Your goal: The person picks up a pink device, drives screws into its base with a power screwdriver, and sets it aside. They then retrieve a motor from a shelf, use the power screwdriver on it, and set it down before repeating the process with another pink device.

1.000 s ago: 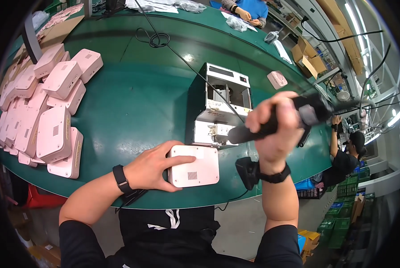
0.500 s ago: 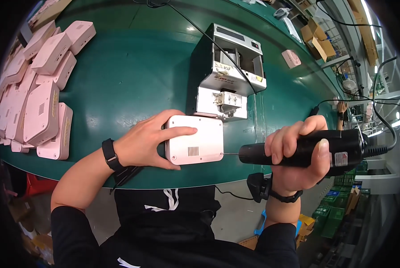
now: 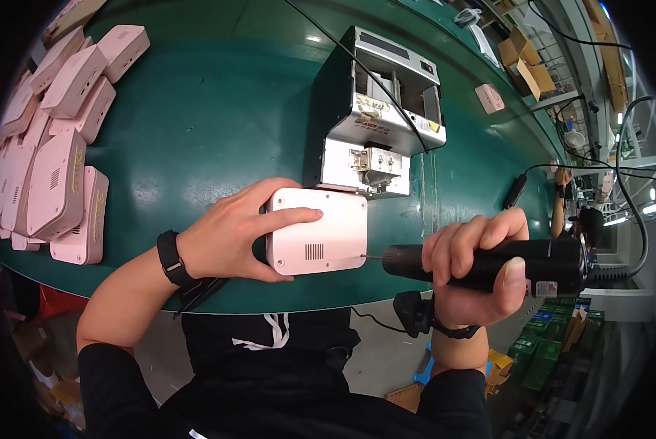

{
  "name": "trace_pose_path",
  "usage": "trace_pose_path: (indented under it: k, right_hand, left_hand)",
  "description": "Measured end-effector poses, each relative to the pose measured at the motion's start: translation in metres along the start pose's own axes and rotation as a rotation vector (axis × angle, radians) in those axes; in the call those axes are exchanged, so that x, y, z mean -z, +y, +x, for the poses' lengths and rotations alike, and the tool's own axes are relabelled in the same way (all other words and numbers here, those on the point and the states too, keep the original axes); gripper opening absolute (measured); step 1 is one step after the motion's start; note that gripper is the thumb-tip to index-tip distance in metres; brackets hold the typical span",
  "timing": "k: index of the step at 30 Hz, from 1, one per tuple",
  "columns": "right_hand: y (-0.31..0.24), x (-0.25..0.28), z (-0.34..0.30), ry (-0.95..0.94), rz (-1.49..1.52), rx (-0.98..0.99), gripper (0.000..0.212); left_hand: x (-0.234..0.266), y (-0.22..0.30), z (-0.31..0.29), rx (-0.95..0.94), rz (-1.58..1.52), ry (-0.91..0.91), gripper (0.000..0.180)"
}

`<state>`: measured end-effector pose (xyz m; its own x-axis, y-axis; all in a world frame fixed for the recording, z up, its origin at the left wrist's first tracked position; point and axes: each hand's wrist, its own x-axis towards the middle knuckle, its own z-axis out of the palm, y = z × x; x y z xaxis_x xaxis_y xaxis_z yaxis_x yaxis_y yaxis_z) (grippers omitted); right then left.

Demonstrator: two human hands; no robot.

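A flat pale pink plastic case (image 3: 328, 234) lies on the green table with its slotted face up and screw holes along its edges. My left hand (image 3: 225, 233) grips it from the left, thumb along the near edge and index finger lying across the top. In my right hand (image 3: 478, 267) is a black corded electric screwdriver (image 3: 555, 260), held nearly level with my fingers wrapped round its body. Its thin bit reaches left to the hole at the case's near right corner. Whether a screw sits under the tip is too small to tell.
Right behind the case stands a silver and black screw feeder (image 3: 341, 157), with a cable crossing over it. Several similar pink cases (image 3: 64, 175) are piled at the left. Another small pink case (image 3: 489, 98) lies far right, near an open cardboard box (image 3: 524, 62). Another person's arm (image 3: 560, 192) shows beyond.
The screwdriver and my right hand have shifted slightly left and down in the picture, the bit staying at the same corner. My left hand keeps its hold. The whole view has moved a little.
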<state>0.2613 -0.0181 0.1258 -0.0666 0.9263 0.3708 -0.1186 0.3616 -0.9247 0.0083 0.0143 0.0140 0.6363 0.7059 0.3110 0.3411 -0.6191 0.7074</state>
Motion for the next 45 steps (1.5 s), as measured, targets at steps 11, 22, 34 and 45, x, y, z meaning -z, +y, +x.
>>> trace_pose_path:
  k: [11,22,34,45]
  right_hand:
    - [-0.025,-0.010,0.049,0.015,0.142,0.207,0.032]
    - [-0.008,-0.015,0.049,-0.038,0.150,0.034,0.031]
    - [-0.036,-0.044,-0.010,-0.048,0.107,-0.159,0.055]
    - [-0.016,-0.050,-0.016,-0.058,0.132,-0.130,0.054]
  left_hand:
    - [0.000,0.002,-0.003,-0.040,0.027,0.009,0.082]
    - [-0.001,-0.004,-0.007,-0.055,-0.024,0.037,0.078]
    - [-0.005,-0.005,-0.008,-0.042,0.011,0.043,0.079]
    - [-0.007,-0.005,-0.007,-0.020,-0.046,0.101,0.076]
